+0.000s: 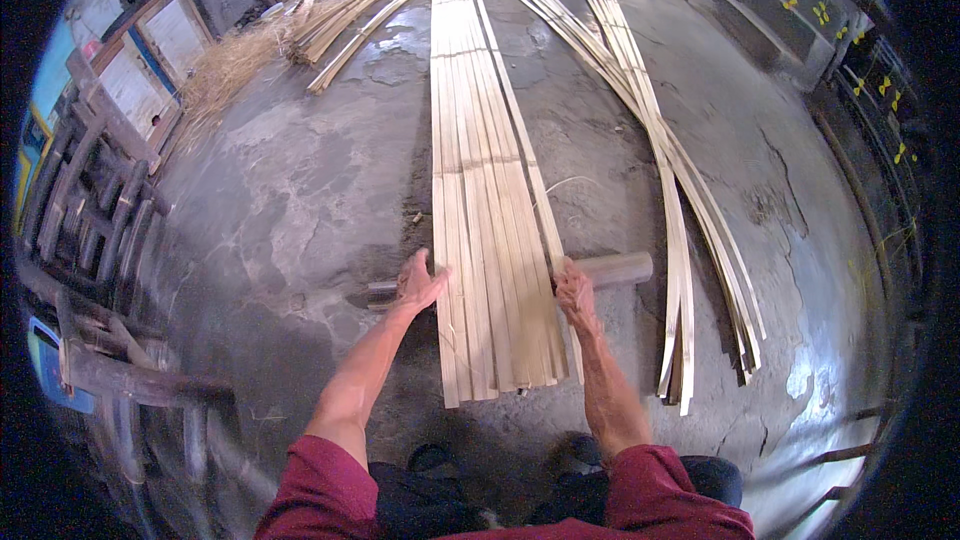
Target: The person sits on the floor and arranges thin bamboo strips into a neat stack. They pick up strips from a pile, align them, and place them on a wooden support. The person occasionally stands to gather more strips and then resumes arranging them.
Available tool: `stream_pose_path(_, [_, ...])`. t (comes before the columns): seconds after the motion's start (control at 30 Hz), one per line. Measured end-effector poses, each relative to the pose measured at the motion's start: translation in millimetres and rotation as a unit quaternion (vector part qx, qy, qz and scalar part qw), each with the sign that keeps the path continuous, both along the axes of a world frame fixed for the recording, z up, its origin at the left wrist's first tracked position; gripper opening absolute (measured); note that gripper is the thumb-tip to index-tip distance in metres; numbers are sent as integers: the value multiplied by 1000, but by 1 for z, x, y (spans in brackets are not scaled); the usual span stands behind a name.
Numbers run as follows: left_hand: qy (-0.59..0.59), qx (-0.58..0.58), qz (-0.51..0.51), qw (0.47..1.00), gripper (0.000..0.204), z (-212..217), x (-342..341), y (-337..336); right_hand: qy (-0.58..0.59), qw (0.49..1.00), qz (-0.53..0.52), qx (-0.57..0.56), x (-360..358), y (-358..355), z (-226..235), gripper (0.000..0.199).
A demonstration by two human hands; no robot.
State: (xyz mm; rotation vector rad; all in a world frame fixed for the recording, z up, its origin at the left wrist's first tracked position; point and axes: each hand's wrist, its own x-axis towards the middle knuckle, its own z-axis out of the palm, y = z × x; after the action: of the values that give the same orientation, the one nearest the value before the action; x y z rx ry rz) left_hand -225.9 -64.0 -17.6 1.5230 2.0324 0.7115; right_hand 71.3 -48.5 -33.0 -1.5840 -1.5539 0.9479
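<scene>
Long, pale bamboo strips point(487, 230) lie side by side in a flat row running away from me, across a round pole point(615, 270). My left hand point(420, 283) is at the row's left edge, thumb raised apart from the fingers, fingertips touching the outer strip. At the right side, my right hand point(575, 295) has its fingers curled round a single bamboo strip point(535, 180), which stands slightly apart from the row along its far part. The undersides of the strips and some of my right fingertips are hidden.
To the right, two crossing bundles of strips point(665, 165) lie on the grey concrete floor point(300, 170). More strips point(375, 0) and straw-like shavings point(225, 70) are at the far left. Wooden frames point(110, 210) stand along the left side, and a low block point(765, 30) at the far right.
</scene>
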Motion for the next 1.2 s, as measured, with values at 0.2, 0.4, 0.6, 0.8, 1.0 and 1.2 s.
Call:
stream_pose_path(0.2, [159,151,-258,941,71,43,64,2,53,996,-3,-76,-13,-3,9,32])
stream_pose_path(0.4, [172,27,-417,892,76,42,140,-10,-144,990,11,0,-12,-6,28,40])
stream_pose_path(0.6, [140,25,-416,898,86,32,135,-11,-247,968,49,-19,-15,11,37,46])
stream_pose_path(0.8, [192,17,-419,887,85,29,134,-6,-285,954,79,-38,-6,5,34,57])
stream_pose_path(1.0, [170,17,-401,900,86,36,138,1,-34,996,82,-30,5,-3,8,54])
stream_pose_path(1.2, [189,-1,-382,905,88,37,139,2,38,995,88,-26,5,-3,2,52])
